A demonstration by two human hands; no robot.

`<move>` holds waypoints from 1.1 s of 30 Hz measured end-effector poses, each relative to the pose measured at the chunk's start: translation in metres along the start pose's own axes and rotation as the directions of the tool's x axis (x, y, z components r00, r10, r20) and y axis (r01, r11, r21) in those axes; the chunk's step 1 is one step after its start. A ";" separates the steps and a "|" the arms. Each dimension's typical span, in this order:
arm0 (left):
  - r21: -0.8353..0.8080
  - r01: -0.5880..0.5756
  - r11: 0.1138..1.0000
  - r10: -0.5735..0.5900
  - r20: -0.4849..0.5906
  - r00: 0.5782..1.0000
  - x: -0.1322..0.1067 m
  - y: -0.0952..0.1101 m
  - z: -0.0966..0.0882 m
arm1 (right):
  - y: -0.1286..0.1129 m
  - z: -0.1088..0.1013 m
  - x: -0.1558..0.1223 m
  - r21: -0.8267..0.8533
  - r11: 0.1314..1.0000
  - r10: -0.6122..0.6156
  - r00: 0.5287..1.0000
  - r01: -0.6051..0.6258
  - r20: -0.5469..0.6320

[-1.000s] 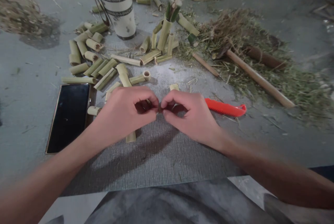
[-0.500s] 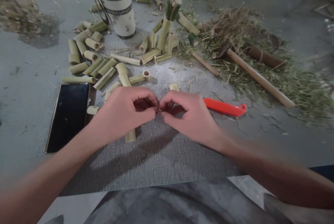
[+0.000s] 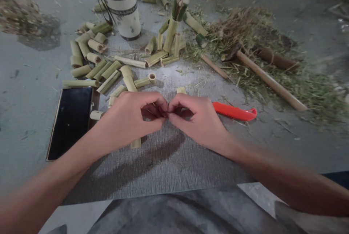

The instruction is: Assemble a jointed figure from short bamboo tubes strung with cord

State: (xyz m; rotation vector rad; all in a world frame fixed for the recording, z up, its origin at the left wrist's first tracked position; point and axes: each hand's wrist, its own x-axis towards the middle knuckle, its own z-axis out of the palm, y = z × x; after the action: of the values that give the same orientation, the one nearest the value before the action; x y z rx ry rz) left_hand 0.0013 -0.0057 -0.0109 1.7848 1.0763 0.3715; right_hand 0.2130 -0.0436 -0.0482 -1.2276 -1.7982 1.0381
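Observation:
My left hand (image 3: 131, 119) and my right hand (image 3: 195, 119) meet fingertip to fingertip above a grey woven mat (image 3: 163, 161). Both pinch something tiny between thumb and fingers; I cannot make out what it is. A short bamboo piece (image 3: 135, 143) pokes out below my left hand on the mat. Another stub (image 3: 181, 90) lies just beyond my right hand. An orange-red knife handle (image 3: 234, 111) lies on the mat to the right of my right hand.
A black phone (image 3: 71, 121) lies at the left. Several cut bamboo tubes (image 3: 92, 63) are scattered beyond it. A white patterned cylinder (image 3: 122, 5) stands at the back. Bamboo stalks (image 3: 269, 79) and green shavings (image 3: 272, 52) fill the right side.
My fingertips have shifted slightly and pressed closer together. The view has drifted a little; nothing on the table has moved.

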 end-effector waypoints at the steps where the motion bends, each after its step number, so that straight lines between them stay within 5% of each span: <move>1: -0.005 -0.004 1.000 0.004 0.000 1.000 0.000 -0.001 -0.001 | 0.001 0.000 0.000 0.010 1.000 0.009 1.000 -0.009 0.005; 5: 0.039 0.000 0.999 0.001 -0.009 1.000 0.000 -0.003 -0.003 | 0.001 -0.003 0.001 0.020 1.000 0.023 0.999 -0.023 0.023; 9: 0.079 0.009 0.997 -0.006 -0.043 0.999 0.000 -0.003 -0.004 | 0.000 -0.019 0.005 -0.189 0.975 -0.123 0.992 0.117 -0.020; 15: 0.048 0.001 0.999 0.004 -0.093 0.996 -0.001 -0.004 -0.003 | 0.009 -0.038 0.007 -0.507 0.810 -0.265 0.955 0.295 0.132; 19: -0.010 0.028 1.000 -0.029 -0.102 0.994 -0.001 -0.006 -0.001 | 0.009 -0.032 0.004 -0.661 0.662 -0.229 0.936 0.352 0.268; 25: -0.064 0.038 0.997 -0.044 -0.095 0.994 0.000 -0.012 -0.001 | 0.002 -0.024 -0.002 -0.811 0.465 -0.171 0.935 0.356 0.312; 33: -0.149 0.040 0.988 -0.050 -0.061 0.997 0.002 -0.011 0.000 | 0.002 -0.027 -0.004 -0.627 0.725 -0.206 0.958 0.286 0.198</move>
State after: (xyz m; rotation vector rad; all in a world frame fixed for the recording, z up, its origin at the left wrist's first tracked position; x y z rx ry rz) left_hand -0.0033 -0.0026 -0.0202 1.6247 1.1037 0.4716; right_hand 0.2388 -0.0412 -0.0388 -1.2686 -2.4549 0.3146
